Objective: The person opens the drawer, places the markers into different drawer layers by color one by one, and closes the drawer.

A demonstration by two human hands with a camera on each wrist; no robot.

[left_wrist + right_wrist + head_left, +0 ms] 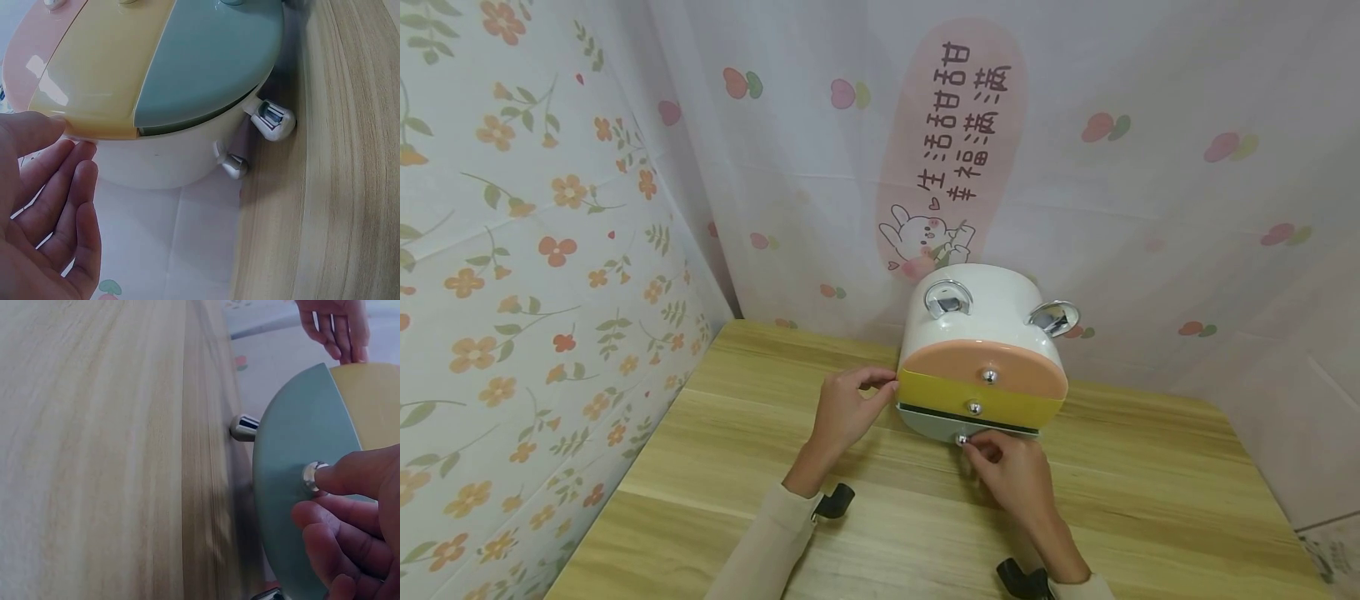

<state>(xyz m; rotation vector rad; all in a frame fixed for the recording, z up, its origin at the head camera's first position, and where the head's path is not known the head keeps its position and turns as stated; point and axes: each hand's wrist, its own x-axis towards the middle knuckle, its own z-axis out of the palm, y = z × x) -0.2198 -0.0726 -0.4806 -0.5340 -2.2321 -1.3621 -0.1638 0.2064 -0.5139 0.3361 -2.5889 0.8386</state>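
Observation:
A small white drawer cabinet (985, 287) with two silver ears stands on the table. Its rounded front has an orange top drawer (951, 360), a yellow middle drawer (936, 393) and a green bottom drawer (928, 423), each with a silver knob. A dark gap along the green drawer's upper edge shows it pulled slightly out. My right hand (1018, 475) pinches the green drawer's knob (310, 476) between thumb and finger. At the cabinet's left side, my left hand (850, 408) touches the end of the yellow drawer with thumb and fingertips, the other fingers loosely bent.
The cabinet rests on short silver feet (275, 120) on a wood-grain table (715, 450). Behind it hangs a pale printed curtain (805, 183), and a floral curtain (542, 217) runs along the left edge. Black wrist mounts (835, 502) sit at both sleeves.

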